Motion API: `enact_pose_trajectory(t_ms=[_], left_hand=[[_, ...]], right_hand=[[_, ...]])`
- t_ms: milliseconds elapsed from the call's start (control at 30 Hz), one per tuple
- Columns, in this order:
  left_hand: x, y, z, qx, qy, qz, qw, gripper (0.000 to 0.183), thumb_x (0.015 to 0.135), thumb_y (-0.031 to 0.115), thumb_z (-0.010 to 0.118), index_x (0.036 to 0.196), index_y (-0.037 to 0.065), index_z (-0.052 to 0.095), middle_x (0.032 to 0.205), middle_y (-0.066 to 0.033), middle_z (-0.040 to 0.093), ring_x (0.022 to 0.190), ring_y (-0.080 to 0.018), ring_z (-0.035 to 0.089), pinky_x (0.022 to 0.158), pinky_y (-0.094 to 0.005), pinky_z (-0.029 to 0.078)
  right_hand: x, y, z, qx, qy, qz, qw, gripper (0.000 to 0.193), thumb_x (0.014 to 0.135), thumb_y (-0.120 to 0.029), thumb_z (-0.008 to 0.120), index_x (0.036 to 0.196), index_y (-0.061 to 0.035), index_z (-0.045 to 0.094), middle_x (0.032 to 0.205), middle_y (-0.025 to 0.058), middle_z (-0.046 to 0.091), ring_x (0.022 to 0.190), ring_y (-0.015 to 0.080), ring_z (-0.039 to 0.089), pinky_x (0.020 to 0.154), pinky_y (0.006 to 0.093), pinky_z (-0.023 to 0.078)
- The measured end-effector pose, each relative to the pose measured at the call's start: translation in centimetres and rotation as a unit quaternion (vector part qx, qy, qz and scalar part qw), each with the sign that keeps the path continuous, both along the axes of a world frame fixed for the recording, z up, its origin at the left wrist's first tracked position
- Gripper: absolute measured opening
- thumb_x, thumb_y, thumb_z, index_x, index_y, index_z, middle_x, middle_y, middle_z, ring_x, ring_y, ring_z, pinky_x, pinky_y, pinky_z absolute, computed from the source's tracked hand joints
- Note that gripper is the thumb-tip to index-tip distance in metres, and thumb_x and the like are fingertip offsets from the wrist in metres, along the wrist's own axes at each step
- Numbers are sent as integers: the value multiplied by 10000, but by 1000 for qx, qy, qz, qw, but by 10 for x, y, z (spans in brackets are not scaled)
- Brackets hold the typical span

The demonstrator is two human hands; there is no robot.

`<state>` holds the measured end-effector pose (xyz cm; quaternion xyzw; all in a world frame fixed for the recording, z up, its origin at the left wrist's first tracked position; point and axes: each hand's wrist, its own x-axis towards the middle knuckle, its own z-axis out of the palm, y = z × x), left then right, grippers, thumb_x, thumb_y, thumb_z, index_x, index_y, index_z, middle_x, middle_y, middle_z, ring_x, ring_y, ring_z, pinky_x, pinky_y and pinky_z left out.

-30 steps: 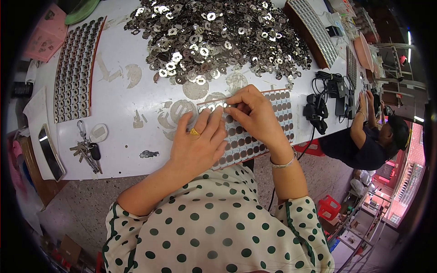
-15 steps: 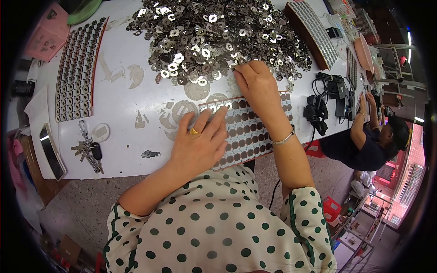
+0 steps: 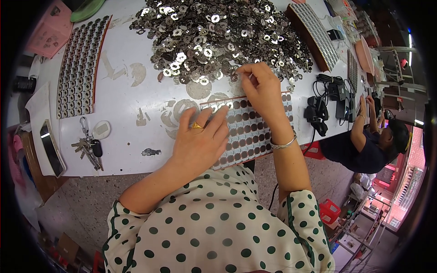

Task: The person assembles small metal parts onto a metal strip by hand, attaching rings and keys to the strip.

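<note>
In front of me lies a tray-like panel (image 3: 246, 136) with rows of dark round spots. Several shiny metal pieces sit along its far row at the left end. My left hand (image 3: 200, 141) rests over the panel's left part, fingers spread and fingertips at those pieces; a gold ring is on one finger. Beyond the panel, at the near edge of a big heap of small slotted metal discs (image 3: 218, 41), my right hand (image 3: 264, 91) hovers with thumb and forefinger closed together. Whatever is in that pinch is too small to make out.
To the left stand a filled panel (image 3: 82, 68), keys (image 3: 88, 150), a phone (image 3: 52, 150) and a pink box (image 3: 50, 34). On the right are stacked panels (image 3: 314, 34) and black adapters with cables (image 3: 316, 113). Another person (image 3: 373, 141) works at the table's far right.
My right hand has shifted slightly, its fingers still pinched by the heap's edge. My left hand stays at the panel's left part.
</note>
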<state>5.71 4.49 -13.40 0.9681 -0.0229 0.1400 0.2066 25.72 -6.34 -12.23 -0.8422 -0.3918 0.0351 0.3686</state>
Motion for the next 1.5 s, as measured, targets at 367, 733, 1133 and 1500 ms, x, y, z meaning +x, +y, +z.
enact_pose_trajectory(t_ms=[367, 733, 1133, 1500], left_hand=[[4, -4, -10, 9, -43, 13, 999, 297, 828, 260, 765, 1040, 80, 662, 1419, -51, 580, 1232, -261, 521, 1115, -518, 316], [5, -4, -6, 10, -15, -2, 1000, 211, 846, 215, 741, 983, 87, 643, 1447, -61, 570, 1275, -225, 535, 1132, -518, 302], [5, -5, -10, -7, -12, -9, 1000, 324, 843, 304, 770, 1040, 72, 659, 1468, -66, 558, 1292, -240, 519, 1132, -535, 292], [5, -4, -8, -6, -15, -13, 1000, 342, 825, 306, 782, 1037, 70, 656, 1480, -66, 550, 1299, -245, 512, 1124, -534, 300]], right_hand=[[0, -2, -1, 57, 131, 4, 990, 141, 866, -12, 762, 1001, -24, 728, 944, 46, 704, 771, 109, 649, 722, 253, 543], [-35, -31, 20, 4, 112, 13, 994, 127, 897, 6, 747, 1021, -18, 735, 885, 21, 677, 720, 76, 612, 645, 226, 518], [-30, -35, 21, -108, 292, 8, 950, 114, 941, -20, 707, 1050, -30, 739, 859, -4, 646, 680, 47, 564, 565, 227, 482], [-26, -39, 15, -79, 258, 30, 962, 142, 893, -8, 753, 1026, -55, 768, 846, -18, 638, 668, 44, 519, 586, 228, 451]])
